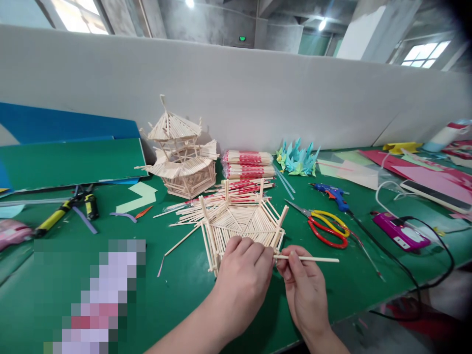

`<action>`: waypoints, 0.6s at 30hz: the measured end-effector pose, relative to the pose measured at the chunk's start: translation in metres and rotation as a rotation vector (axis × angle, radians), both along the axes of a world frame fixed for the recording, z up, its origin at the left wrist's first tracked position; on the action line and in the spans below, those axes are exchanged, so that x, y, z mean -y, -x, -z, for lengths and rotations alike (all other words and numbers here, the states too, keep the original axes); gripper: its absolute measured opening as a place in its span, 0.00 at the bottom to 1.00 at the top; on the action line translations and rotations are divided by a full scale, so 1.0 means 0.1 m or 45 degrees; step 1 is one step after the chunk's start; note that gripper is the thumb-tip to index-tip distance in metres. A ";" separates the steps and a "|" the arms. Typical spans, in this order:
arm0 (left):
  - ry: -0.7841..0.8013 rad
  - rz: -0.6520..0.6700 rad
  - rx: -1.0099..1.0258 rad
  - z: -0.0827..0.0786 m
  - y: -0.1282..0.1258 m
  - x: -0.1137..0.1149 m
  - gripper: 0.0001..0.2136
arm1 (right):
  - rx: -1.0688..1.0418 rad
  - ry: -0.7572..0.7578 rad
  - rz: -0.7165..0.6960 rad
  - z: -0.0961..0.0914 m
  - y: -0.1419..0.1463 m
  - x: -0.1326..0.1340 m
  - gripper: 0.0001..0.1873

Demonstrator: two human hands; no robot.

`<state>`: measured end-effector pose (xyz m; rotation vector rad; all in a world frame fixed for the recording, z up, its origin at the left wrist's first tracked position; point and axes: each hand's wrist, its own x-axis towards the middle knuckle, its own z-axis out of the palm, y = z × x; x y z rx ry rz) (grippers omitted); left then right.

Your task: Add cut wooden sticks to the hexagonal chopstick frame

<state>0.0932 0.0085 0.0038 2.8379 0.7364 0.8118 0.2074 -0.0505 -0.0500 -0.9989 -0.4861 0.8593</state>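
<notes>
The left hand (243, 275) curls over the near edge of the stick frame (241, 221), its grip hidden; the right hand (306, 285) pinches a stick (320, 259) beside it. Lettering on red-marked packets (248, 171) behind seems too blurred to read.

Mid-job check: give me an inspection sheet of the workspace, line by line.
Surface: green tabletop, scattered with paper scraps.
Things in hand: stick frame with upright posts; thin stick at its near right corner.
Clutter: scissors, blue glue gun, pliers, stick model, packaged sticks.
Grips: left grip over the stick frame's near edge, fingertips partly hidden; right grip pinches the thin stick.
Cables: black cable runs from the blue glue gun; cabling near the magenta power strip hangs past the table edge.
Surroundings: white partition behind, windows beyond; lower left pixelated, unreadable.
</notes>
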 end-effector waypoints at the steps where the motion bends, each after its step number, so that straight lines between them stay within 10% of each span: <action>1: 0.002 -0.001 -0.008 0.00 0.00 0.00 0.09 | 0.002 0.001 0.001 0.00 0.00 0.00 0.07; 18: -0.005 0.020 -0.063 -0.01 0.01 -0.01 0.11 | 0.001 0.008 -0.034 -0.01 -0.01 0.01 0.07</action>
